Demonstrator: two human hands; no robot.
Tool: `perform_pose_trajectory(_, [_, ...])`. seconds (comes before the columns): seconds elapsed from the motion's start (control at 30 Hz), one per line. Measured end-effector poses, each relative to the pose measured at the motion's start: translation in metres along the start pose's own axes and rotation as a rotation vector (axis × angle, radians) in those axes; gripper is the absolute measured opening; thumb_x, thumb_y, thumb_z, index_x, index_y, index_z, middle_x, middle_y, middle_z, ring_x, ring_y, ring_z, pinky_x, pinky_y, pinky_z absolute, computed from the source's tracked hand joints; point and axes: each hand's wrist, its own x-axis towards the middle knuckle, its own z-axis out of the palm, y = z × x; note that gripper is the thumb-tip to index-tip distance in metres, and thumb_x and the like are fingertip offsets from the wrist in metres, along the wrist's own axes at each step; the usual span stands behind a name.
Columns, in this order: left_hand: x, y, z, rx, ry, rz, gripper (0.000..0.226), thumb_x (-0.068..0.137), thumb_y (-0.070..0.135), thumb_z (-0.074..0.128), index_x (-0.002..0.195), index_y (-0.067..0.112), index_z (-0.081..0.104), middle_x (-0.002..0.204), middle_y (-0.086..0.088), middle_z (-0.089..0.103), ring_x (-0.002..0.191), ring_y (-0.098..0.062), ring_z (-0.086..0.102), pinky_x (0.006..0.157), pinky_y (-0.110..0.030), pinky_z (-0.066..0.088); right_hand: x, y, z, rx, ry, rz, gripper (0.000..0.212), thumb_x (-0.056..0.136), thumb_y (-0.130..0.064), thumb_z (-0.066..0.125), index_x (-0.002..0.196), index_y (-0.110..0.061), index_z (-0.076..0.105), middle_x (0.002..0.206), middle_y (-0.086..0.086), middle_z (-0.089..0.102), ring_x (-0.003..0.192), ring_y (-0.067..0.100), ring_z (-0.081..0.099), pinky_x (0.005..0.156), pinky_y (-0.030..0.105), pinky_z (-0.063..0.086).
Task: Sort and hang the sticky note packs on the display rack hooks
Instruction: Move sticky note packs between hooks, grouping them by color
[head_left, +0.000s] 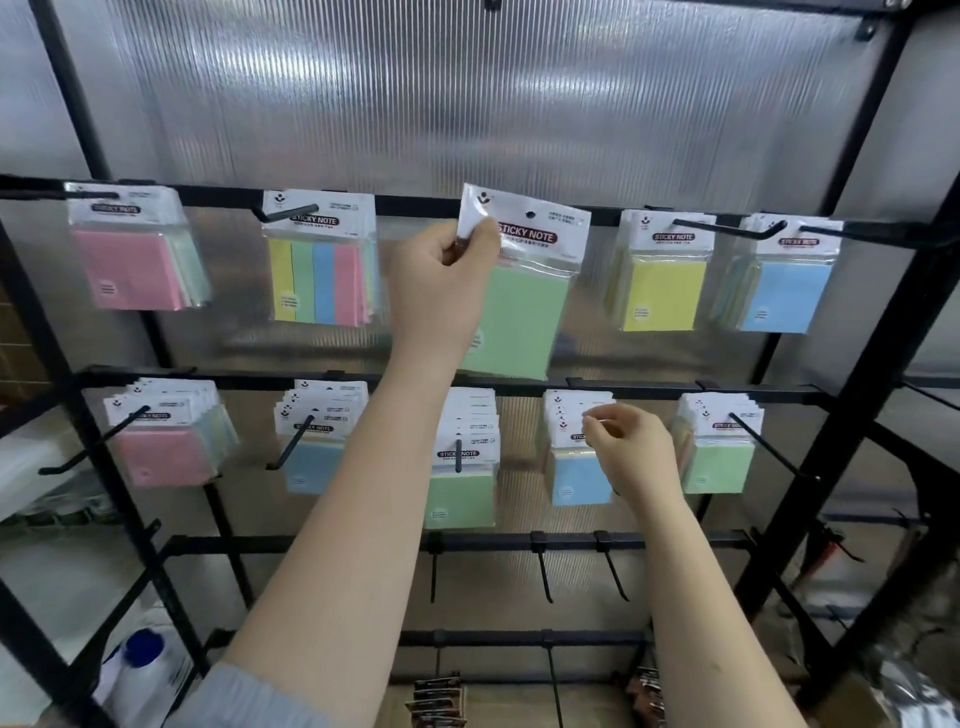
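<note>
1. While my left hand pinches the green clear-wrapped sticky note pack at the top rail, its punched hole should meet a hook squarely.
2. My right hand fingers the blue pack stack below.

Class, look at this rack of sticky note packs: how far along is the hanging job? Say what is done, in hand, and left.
Done: packs hang on four top-rail hooks, such as the pink pack, and on five middle-rail hooks. In hand: the left hand pinches a green pack by its header at the top rail, not clearly hooked; the right hand touches the blue stack. Left: hooking that pack; the lower hooks are bare.
</note>
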Motion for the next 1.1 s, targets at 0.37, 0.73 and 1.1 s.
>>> perform_pose_trajectory(0.37, [0.004, -0.01, 0.006, 0.038, 0.064, 0.027, 0.04, 0.081, 0.036, 0.066, 0.08, -0.004, 0.067, 0.081, -0.027, 0.066, 0.074, -0.043, 0.062, 0.061, -0.05, 0.051, 0.0, 0.005, -0.002, -0.025, -0.01, 0.011, 0.012, 0.091, -0.019, 0.056, 0.084, -0.022, 0.065, 0.085, -0.006, 0.066, 0.082, 0.008, 0.06, 0.068, 0.024, 0.045])
perform_pose_trajectory(0.73, [0.034, -0.039, 0.019, 0.155, 0.035, -0.004, 0.041, 0.089, 0.035, 0.063, 0.066, 0.001, 0.056, 0.053, 0.002, 0.045, 0.047, -0.004, 0.035, 0.049, -0.02, 0.028, 0.005, 0.006, -0.001, -0.033, -0.015, 0.025, 0.013, 0.092, -0.019, 0.055, 0.092, -0.016, 0.068, 0.084, -0.005, 0.065, 0.08, 0.011, 0.06, 0.068, 0.028, 0.05])
perform_pose_trajectory(1.1, [0.064, -0.054, 0.037, 0.333, 0.097, -0.071, 0.028, 0.088, 0.029, 0.062, 0.071, 0.014, 0.046, 0.063, 0.007, 0.045, 0.056, -0.007, 0.038, 0.044, -0.015, 0.025, 0.014, 0.007, -0.005, -0.091, -0.017, 0.017, 0.014, 0.094, -0.019, 0.053, 0.093, -0.016, 0.066, 0.08, -0.007, 0.063, 0.064, 0.005, 0.055, 0.042, 0.012, 0.034])
